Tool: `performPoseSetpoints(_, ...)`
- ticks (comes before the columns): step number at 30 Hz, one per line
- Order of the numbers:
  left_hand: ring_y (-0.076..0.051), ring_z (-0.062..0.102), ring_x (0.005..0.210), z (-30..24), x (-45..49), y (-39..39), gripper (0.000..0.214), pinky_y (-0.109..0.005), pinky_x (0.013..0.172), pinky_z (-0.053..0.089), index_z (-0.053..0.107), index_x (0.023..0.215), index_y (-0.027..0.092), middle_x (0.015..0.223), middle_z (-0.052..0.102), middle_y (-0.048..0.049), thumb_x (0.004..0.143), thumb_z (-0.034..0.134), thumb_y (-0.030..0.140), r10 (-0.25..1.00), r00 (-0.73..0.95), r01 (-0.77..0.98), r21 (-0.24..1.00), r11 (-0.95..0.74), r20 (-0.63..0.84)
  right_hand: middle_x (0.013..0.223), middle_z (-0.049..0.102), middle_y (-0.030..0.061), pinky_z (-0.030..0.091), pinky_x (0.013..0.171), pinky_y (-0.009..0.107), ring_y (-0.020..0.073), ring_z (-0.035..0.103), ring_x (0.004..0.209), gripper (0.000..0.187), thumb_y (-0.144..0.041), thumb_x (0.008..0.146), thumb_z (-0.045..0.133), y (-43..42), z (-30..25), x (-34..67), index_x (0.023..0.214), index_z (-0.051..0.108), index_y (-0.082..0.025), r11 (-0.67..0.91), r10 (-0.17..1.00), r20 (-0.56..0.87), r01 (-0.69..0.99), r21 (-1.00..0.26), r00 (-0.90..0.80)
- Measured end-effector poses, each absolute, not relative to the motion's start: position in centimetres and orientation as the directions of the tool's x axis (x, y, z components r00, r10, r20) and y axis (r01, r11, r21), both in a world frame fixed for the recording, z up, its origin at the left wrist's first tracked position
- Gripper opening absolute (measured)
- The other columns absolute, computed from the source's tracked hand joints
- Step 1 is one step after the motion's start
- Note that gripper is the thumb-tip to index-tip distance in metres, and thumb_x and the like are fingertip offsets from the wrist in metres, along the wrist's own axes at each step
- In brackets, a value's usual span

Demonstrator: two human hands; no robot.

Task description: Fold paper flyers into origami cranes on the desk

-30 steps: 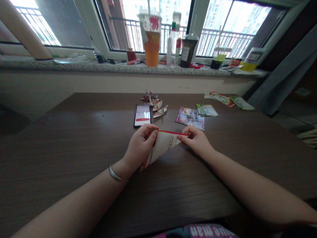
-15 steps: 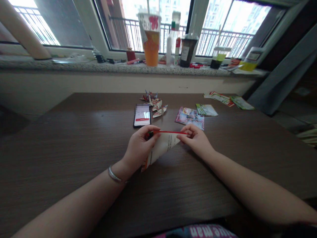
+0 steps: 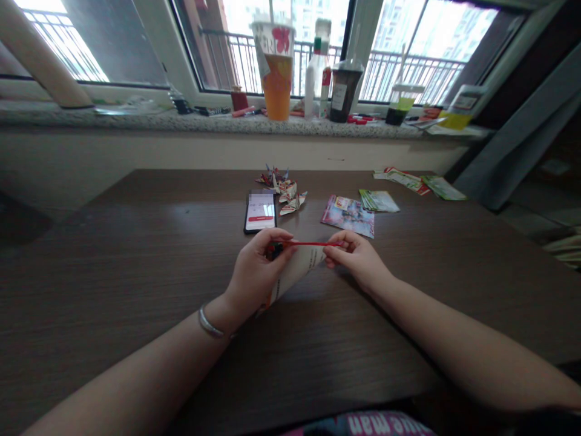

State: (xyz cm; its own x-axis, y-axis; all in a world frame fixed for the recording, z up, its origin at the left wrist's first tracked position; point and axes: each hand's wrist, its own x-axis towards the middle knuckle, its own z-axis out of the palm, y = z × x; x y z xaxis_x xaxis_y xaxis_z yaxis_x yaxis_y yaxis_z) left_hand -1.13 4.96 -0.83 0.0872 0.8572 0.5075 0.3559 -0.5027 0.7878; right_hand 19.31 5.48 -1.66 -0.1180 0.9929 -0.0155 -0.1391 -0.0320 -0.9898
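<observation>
A folded sheet of printed paper (image 3: 295, 269), whitish with a red top edge, is held up between my two hands over the dark table. My left hand (image 3: 261, 260) pinches its upper left end between thumb and fingers and covers that corner. At the upper right end, my right hand (image 3: 351, 253) pinches the same red edge. The paper's lower left tip slants down beside my left wrist, partly hidden. Just beyond my left hand lies a phone (image 3: 260, 213) with its screen lit. Several folded paper pieces (image 3: 290, 194) sit beside the phone.
A colourful printed packet (image 3: 348, 215) and a stack of green-white cards (image 3: 379, 201) lie beyond my right hand. More paper strips (image 3: 402, 179) are at the table's far right. Cups and bottles, including a tall orange drink (image 3: 277, 85), line the stone windowsill (image 3: 204, 124).
The paper has tilted slightly, so its red top edge looks thinner and less of its face shows near my right hand. Both hands keep their pinch almost in place.
</observation>
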Motion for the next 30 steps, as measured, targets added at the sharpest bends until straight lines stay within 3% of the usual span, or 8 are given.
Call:
performPoseSetpoints(9, -0.012, 0.062, 0.077, -0.21, -0.68, 4.55, 0.017, -0.022, 0.07, 0.049, 0.061, 0.092, 0.02, 0.084, 0.066, 0.0011, 0.078, 0.068, 0.018, 0.9, 0.078, 0.256, 0.864, -0.434, 0.429, 0.059, 0.061, -0.0053, 0.048, 0.049, 0.021, 0.0081, 0.056, 0.05, 0.035, -0.038, 0.058, 0.082, 5.45, -1.39, 19.06, 0.076, 0.058, -0.019, -0.051, 0.993, -0.04, -0.089, -0.995, -0.115)
performPoseSetpoints(14, -0.009, 0.054, 0.06, -0.37, -0.78, 4.64, 0.018, -0.02, 0.054, 0.045, 0.06, 0.097, 0.02, 0.076, 0.061, 0.0029, 0.081, 0.066, 0.024, 0.948, 0.103, 0.253, 0.914, -0.317, 0.3, 0.06, 0.062, -0.0042, 0.047, 0.049, 0.022, 0.0083, 0.055, 0.048, 0.034, -0.04, 0.059, 0.081, 5.46, -1.4, 19.35, 0.073, 0.058, -0.019, -0.02, 0.995, -0.018, -0.026, -0.999, -0.096)
performPoseSetpoints(18, -0.008, 0.047, 0.053, -0.34, -0.81, 4.52, 0.011, -0.018, 0.047, 0.039, 0.061, 0.091, 0.02, 0.067, 0.055, 0.0044, 0.083, 0.063, 0.027, 0.951, 0.124, 0.267, 0.913, -0.307, 0.283, 0.058, 0.061, -0.0036, 0.045, 0.047, 0.022, 0.009, 0.055, 0.046, 0.034, -0.042, 0.06, 0.08, 5.44, -1.46, 19.57, 0.071, 0.058, -0.019, 0.009, 0.997, 0.006, 0.034, -0.999, -0.071)
performPoseSetpoints(24, -0.01, 0.051, 0.056, -0.19, -0.8, 4.32, 0.015, -0.019, 0.048, 0.04, 0.06, 0.091, 0.019, 0.068, 0.058, 0.0028, 0.082, 0.064, 0.03, 0.963, 0.118, 0.231, 0.936, -0.265, 0.244, 0.056, 0.06, -0.0038, 0.043, 0.046, 0.022, 0.0092, 0.055, 0.047, 0.033, -0.042, 0.062, 0.079, 5.24, -1.34, 19.45, 0.071, 0.057, -0.019, 0.055, 0.997, 0.051, 0.068, -0.996, -0.059)
performPoseSetpoints(30, -0.012, 0.059, 0.069, -0.4, -0.77, 4.46, 0.007, -0.021, 0.059, 0.047, 0.062, 0.087, 0.019, 0.076, 0.064, 0.0001, 0.084, 0.062, 0.025, 0.926, 0.101, 0.244, 0.893, -0.378, 0.364, 0.06, 0.062, -0.0038, 0.045, 0.047, 0.022, 0.0085, 0.054, 0.049, 0.033, -0.041, 0.063, 0.078, 5.44, -1.29, 19.25, 0.079, 0.059, -0.02, 0.046, 0.995, 0.045, 0.006, -0.999, -0.094)
